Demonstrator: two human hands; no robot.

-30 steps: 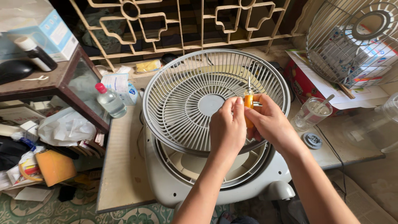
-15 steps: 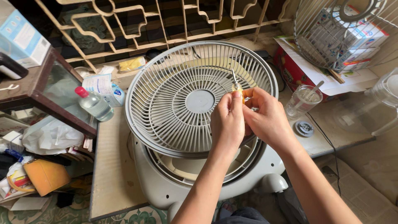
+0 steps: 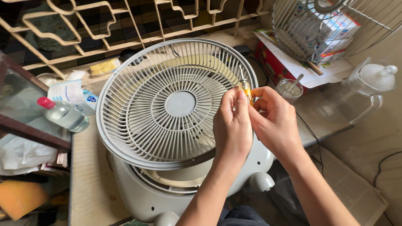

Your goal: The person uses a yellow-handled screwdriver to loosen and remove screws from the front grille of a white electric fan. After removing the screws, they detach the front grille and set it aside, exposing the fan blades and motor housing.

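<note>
Seen from above, the left hand (image 3: 231, 125) and right hand (image 3: 274, 123) meet, fingers pinched closed around a small orange-handled screwdriver (image 3: 246, 88), tip up, over the right edge of a round grey plastic fan grille (image 3: 138, 109) lying on the fan body (image 3: 142, 196). They appear to be readying the tool; bringing its tip to a fastener would need steady aim.

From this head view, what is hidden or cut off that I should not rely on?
- Screwdriver handle: mostly hidden by the left hand and right hand.
- Its tip: too thin to read.
- Fan blades: screened by the grey fan grille.
- Wire guard: cut off by the top edge.
</note>
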